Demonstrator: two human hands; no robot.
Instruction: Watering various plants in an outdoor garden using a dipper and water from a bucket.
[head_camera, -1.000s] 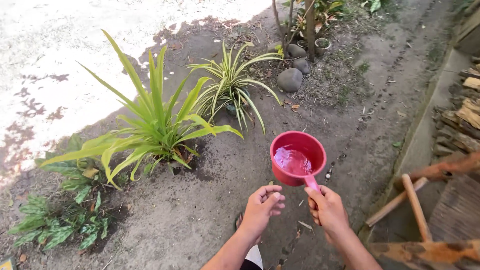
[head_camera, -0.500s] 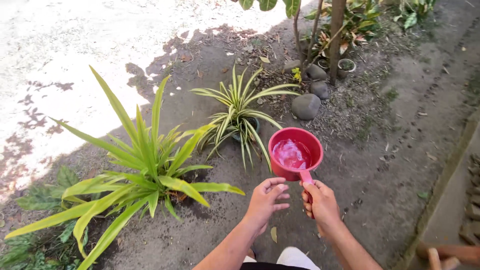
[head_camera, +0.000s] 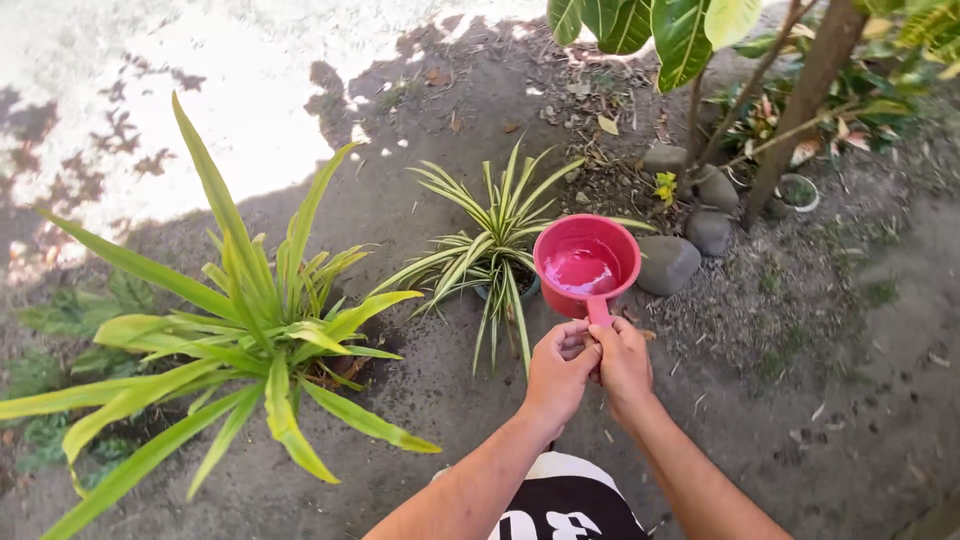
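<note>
red dipper of water held in both hands above a striped plant

the red dipper (head_camera: 586, 263) is partly filled with water and sits level, just right of the striped plant (head_camera: 495, 255) in its small pot. the right hand (head_camera: 622, 362) has its fingers wrapped around the handle; the left hand (head_camera: 560, 368) presses against it with fingers curled at the handle too. a big green plant (head_camera: 245, 330) spreads to the left, grey stones (head_camera: 668, 263) lie just beyond the dipper, and a thin tree trunk (head_camera: 800, 95) rises further right from the bare ground (head_camera: 800, 400).

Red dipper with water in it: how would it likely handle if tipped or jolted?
The red dipper looks rigid plastic, so probably stiff. Its water would likely slosh and spill easily. Held out by the handle in the right hand and left hand, it probably feels front-heavy.
</note>
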